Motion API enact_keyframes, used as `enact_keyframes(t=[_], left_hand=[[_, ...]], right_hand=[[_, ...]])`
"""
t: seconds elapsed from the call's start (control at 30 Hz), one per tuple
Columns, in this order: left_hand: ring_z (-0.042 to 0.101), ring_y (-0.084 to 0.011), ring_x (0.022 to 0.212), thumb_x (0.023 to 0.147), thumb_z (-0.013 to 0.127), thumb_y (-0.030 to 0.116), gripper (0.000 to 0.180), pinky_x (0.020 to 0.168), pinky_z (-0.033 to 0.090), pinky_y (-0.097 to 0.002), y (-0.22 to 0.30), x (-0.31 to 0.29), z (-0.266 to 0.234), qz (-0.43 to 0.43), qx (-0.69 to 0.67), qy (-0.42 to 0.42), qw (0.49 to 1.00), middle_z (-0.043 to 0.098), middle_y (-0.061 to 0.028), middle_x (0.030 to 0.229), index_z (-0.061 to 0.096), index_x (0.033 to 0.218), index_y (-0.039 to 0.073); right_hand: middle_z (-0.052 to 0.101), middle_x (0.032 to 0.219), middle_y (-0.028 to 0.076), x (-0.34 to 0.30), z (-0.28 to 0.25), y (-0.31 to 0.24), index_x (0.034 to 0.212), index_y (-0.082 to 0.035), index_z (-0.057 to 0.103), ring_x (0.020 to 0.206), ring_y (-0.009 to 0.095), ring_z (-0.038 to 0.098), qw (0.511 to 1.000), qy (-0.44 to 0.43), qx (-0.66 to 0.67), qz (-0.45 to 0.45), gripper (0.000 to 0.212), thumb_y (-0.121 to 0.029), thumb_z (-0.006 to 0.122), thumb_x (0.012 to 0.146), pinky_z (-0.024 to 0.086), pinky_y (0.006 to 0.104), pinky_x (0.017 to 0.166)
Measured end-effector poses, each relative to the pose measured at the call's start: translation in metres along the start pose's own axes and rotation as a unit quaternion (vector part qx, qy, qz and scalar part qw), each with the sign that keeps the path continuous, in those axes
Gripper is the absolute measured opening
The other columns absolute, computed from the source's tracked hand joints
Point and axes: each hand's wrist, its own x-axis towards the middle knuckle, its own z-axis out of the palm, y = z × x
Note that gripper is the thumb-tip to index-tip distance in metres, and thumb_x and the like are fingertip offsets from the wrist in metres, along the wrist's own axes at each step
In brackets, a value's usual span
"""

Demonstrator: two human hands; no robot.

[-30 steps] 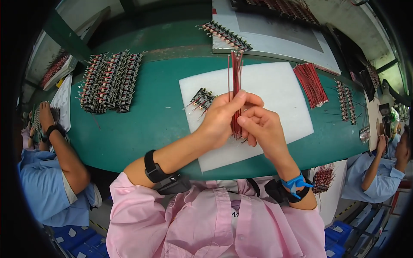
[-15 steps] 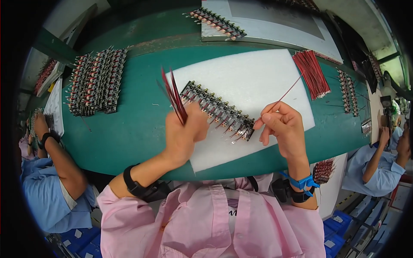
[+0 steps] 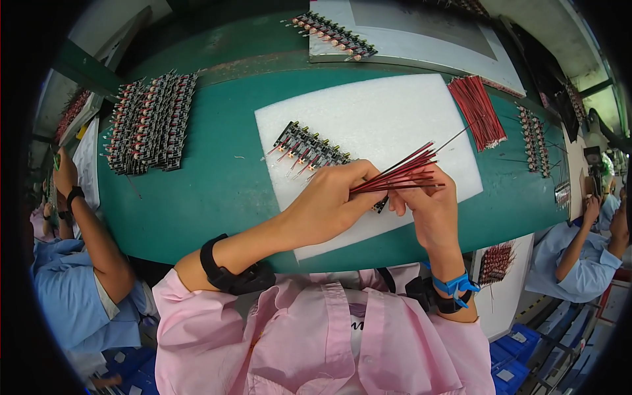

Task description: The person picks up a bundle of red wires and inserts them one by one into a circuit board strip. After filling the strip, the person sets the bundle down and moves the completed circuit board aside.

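My left hand is closed round a bundle of thin red and black wires, whose free ends fan out to the upper right. Close beside it, my right hand has its fingers curled together behind the bundle. A single wire juts from there toward the upper right, and the pinching fingertips are partly hidden. Beneath both hands, a strip of small circuit boards with short wires along it lies aslant on a white foam sheet. My left hand covers the strip's middle; its lower right end peeks out between the hands.
Several populated board strips are stacked at the left of the green tabletop. A pile of red wires lies right of the foam, with more strips beyond. Another strip rests at the back. Co-workers in blue sit on both sides.
My left hand has swung right with its wire bundle, from the strip's upper left to beside my right hand. The bundle now points right instead of up. My right hand has barely moved.
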Motion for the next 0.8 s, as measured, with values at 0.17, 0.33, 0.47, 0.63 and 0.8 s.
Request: enact_keyframes(t=[0.17,0.33,0.47,0.63,0.8], left_hand=[[0.037,-0.0070,0.048,0.075,0.052,0.009,0.012,0.043,0.030,-0.0245,-0.006,0.002,-0.002,-0.009,-0.022,-0.007,1.000,0.044,-0.0043,0.052,0.052,0.074,-0.003],[0.037,-0.0075,0.045,0.074,0.052,0.008,0.013,0.041,0.030,-0.0254,-0.007,0.003,-0.005,-0.009,0.011,-0.012,1.000,0.044,-0.0057,0.050,0.053,0.072,-0.004],[0.038,-0.0087,0.043,0.073,0.052,0.007,0.012,0.040,0.030,-0.0262,-0.002,0.002,-0.007,-0.020,0.023,-0.018,0.999,0.045,-0.0071,0.050,0.054,0.072,-0.005],[0.038,-0.0057,0.048,0.071,0.053,0.004,0.010,0.042,0.031,-0.0231,-0.001,0.002,-0.013,-0.031,0.059,-0.051,0.997,0.047,-0.0044,0.053,0.057,0.078,-0.002],[0.038,-0.0045,0.049,0.070,0.055,0.002,0.008,0.043,0.031,-0.0217,0.000,0.000,-0.012,-0.043,0.062,-0.052,0.996,0.045,-0.0035,0.054,0.057,0.077,-0.001]], right_hand=[[0.055,0.064,0.007,-0.003,0.003,0.000,0.078,0.003,0.055,0.050,0.011,0.047,1.000,0.008,-0.022,-0.010,0.008,-0.003,0.056,0.073,0.037,0.0222,0.046],[0.055,0.062,0.006,-0.004,0.006,-0.001,0.074,0.004,0.057,0.052,0.010,0.047,0.996,0.027,-0.090,-0.005,0.007,-0.002,0.056,0.071,0.036,0.0215,0.047],[0.054,0.060,0.006,-0.004,0.009,-0.001,0.073,0.005,0.058,0.052,0.010,0.046,0.994,0.038,-0.101,-0.001,0.007,-0.002,0.056,0.071,0.035,0.0212,0.047],[0.055,0.063,0.007,-0.009,0.010,0.002,0.074,0.005,0.059,0.052,0.011,0.047,0.993,0.038,-0.113,-0.011,0.007,-0.002,0.056,0.071,0.035,0.0209,0.047],[0.057,0.070,0.008,-0.013,0.008,0.011,0.076,0.005,0.058,0.060,0.011,0.050,0.978,0.038,-0.178,-0.107,0.008,0.000,0.057,0.071,0.038,0.0214,0.052]])
